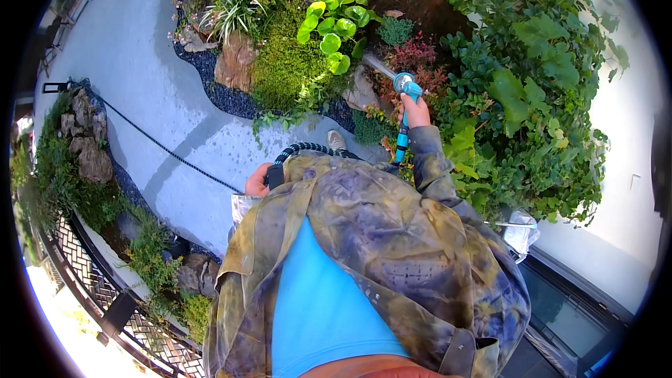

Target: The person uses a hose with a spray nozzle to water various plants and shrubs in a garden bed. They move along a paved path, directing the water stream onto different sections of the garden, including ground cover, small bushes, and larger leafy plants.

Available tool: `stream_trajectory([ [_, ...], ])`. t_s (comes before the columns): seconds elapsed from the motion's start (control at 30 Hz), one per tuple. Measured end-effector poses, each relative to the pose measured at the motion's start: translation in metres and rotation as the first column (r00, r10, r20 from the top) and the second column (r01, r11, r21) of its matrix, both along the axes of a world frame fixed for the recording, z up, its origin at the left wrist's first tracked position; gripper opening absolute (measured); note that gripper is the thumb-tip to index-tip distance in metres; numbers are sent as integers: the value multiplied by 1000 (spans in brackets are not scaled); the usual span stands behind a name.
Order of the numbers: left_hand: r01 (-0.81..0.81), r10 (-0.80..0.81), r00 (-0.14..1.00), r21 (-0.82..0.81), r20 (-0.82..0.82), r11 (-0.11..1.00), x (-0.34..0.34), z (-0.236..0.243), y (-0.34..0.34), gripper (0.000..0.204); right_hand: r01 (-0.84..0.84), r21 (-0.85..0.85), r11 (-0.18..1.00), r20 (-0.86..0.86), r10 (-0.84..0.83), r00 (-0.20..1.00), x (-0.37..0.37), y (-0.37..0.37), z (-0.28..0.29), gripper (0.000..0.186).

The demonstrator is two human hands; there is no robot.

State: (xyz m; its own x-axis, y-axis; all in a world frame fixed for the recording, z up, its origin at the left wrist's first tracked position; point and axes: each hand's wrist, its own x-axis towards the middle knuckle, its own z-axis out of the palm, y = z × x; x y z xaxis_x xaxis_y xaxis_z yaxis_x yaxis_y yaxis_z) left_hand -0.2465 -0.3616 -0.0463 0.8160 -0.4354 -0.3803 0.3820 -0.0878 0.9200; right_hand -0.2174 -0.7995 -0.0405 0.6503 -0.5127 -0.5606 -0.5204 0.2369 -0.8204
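Note:
My right hand (418, 112) is closed round the handle of a light-blue hose nozzle (406, 85), held out in front of me. A pale jet of water (379, 65) leaves its round head toward the far left, over the planting bed. My left hand (257, 180) is at my left side, its fingers wrapped round a black braided hose (308, 147). Part of the hose loops across my front; my jacket hides where it joins the nozzle. From the left hand another stretch runs taut over the paving to the far left.
Ahead is a bed with round-leaved plants (338, 26), a brown rock (236, 61) and a dark gravel edge. Leafy vines (539, 98) crowd my right, beside a white wall (633, 140). Wet patches mark the grey paving (150, 91). Another rocky bed (91, 157) lies left.

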Motion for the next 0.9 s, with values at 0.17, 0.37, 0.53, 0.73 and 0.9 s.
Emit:
stream_trajectory([
  [0.17,13,-12,999,26,-41,1000,9,-2,1,28,79,-11,997,-127,-80,989,-22,-9,-22,27],
  [0.37,-19,19,1000,-23,-2,1000,2,6,15,26,59,-78,995,-81,-65,995,-15,10,-24,26],
  [0.53,-10,10,1000,-85,-11,996,-2,-1,38,26,30,40,999,-87,-27,996,-19,25,-35,27],
  [0.73,39,-39,997,-9,62,999,1,-4,71,18,-36,131,991,20,33,999,-27,71,-41,21],
  [0.9,-75,65,990,76,128,994,-21,12,84,18,-423,119,898,64,418,906,4,143,-11,20],
])
